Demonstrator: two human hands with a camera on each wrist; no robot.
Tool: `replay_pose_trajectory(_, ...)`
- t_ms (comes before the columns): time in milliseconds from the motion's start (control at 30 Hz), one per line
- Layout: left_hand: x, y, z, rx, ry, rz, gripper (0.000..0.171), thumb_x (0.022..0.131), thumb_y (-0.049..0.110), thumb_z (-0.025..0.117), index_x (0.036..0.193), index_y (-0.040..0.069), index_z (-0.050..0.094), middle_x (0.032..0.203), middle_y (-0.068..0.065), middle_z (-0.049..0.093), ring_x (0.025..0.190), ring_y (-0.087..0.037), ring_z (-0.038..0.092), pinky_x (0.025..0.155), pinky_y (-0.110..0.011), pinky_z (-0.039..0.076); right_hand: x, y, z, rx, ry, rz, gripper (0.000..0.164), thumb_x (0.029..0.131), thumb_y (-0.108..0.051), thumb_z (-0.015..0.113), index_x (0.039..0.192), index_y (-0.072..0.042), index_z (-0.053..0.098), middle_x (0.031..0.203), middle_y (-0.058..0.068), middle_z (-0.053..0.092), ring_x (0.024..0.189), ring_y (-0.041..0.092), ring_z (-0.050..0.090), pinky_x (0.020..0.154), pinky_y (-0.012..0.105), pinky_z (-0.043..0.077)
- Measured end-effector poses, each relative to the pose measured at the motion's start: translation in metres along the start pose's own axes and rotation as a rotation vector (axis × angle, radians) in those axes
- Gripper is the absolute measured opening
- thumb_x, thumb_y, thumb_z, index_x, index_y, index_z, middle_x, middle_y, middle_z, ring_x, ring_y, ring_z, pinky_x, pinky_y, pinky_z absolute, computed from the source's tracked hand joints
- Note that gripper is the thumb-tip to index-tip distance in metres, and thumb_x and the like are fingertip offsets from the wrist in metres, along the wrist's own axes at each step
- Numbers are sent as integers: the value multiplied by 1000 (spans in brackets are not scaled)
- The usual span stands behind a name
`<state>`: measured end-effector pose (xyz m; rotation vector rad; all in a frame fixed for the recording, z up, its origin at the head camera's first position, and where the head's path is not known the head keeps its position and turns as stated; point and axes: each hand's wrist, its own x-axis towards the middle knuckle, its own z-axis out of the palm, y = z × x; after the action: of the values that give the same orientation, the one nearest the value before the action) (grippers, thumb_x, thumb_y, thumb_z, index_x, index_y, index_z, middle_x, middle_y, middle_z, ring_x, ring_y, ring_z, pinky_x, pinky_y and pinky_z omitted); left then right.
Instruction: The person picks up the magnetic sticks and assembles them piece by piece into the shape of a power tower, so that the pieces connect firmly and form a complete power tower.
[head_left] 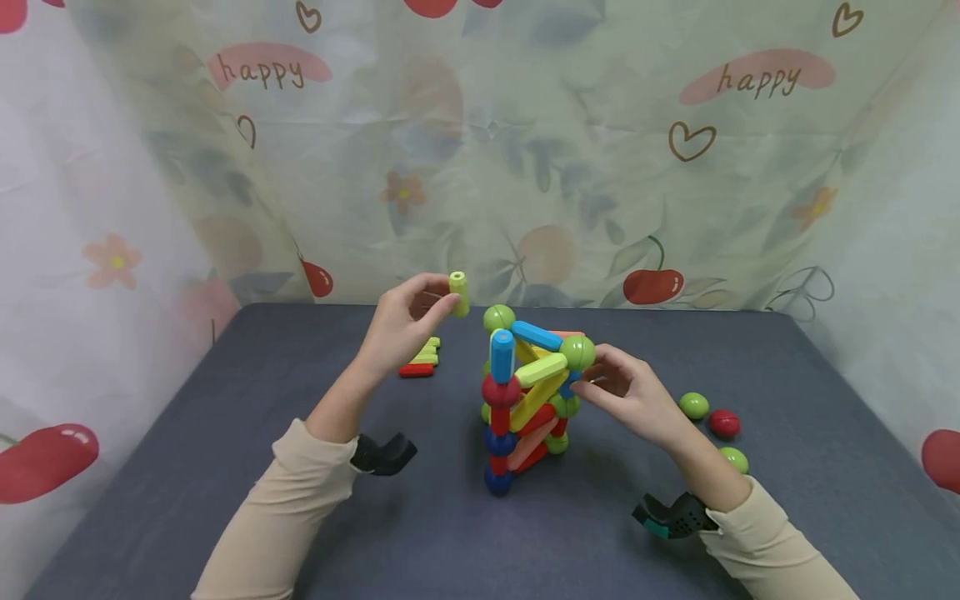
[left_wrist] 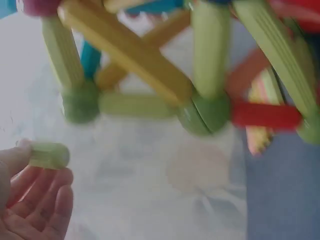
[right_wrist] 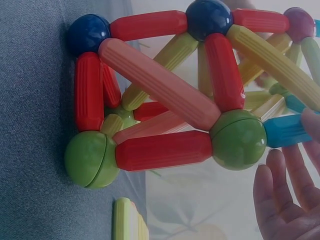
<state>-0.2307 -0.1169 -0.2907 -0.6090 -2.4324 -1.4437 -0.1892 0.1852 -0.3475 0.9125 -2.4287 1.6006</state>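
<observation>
A short light green rod [head_left: 459, 294] is pinched between thumb and fingers of my left hand [head_left: 411, 325], raised to the upper left of the tower. The left wrist view shows the same rod [left_wrist: 50, 155], apart from the tower. The tower of magnetic rods and balls [head_left: 534, 414] stands upright at mid-table. A blue rod [head_left: 502, 357] points up from a red ball [head_left: 500, 390] at its near left corner. On the tower's right side, my right hand [head_left: 633, 396] holds a blue rod [right_wrist: 285, 131] between thumb and fingers, above a green ball [right_wrist: 238, 140].
Several loose rods, yellow-green and red [head_left: 418, 368], lie behind the left forearm. To the right of the right hand are two green balls [head_left: 693, 406] and a red ball [head_left: 725, 423]. A patterned curtain [head_left: 487, 167] hangs along the table's back edge.
</observation>
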Motion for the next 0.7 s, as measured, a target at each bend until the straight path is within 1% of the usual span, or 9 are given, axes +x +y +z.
replay_pose_trajectory(133, 4, 19, 10, -68, 41, 74, 28, 90, 17, 61, 116, 5, 60, 106, -12, 65, 92, -22, 66, 85, -35, 54, 0, 0, 0, -4, 1, -6, 26, 87, -5, 62, 112, -1, 56, 98, -18, 61, 89, 5, 64, 73, 22, 55)
replay_pose_trajectory(200, 6, 25, 14, -85, 46, 92, 29, 90, 17, 61, 116, 5, 60, 106, -12, 65, 93, -21, 65, 86, -35, 53, 0, 0, -1, -4, 0, -5, 26, 87, -4, 62, 112, -2, 56, 98, -18, 61, 89, 5, 64, 73, 22, 55)
replay_pose_trajectory(267, 8, 28, 19, -91, 42, 102, 28, 90, 16, 61, 116, 4, 60, 106, -12, 66, 94, -22, 65, 86, -35, 53, 0, 1, 0, -3, 1, -4, 26, 87, -4, 62, 112, -2, 56, 98, -18, 62, 89, 5, 64, 73, 22, 55)
replay_pose_trajectory(467, 10, 26, 29, -97, 16, 99, 28, 91, 14, 60, 116, 2, 61, 107, -15, 64, 92, -25, 66, 85, -36, 54, 0, 2, 0, 10, -4, -12, 26, 88, -7, 62, 112, -1, 55, 98, -17, 62, 89, 8, 64, 73, 22, 55)
replay_pose_trajectory(700, 8, 25, 32, -100, -1, 99, 31, 90, 15, 62, 118, 3, 59, 109, -14, 63, 95, -25, 64, 87, -38, 53, 0, 3, 0, 9, -2, -21, 26, 88, -7, 62, 112, -1, 55, 99, -17, 61, 89, 8, 64, 73, 22, 55)
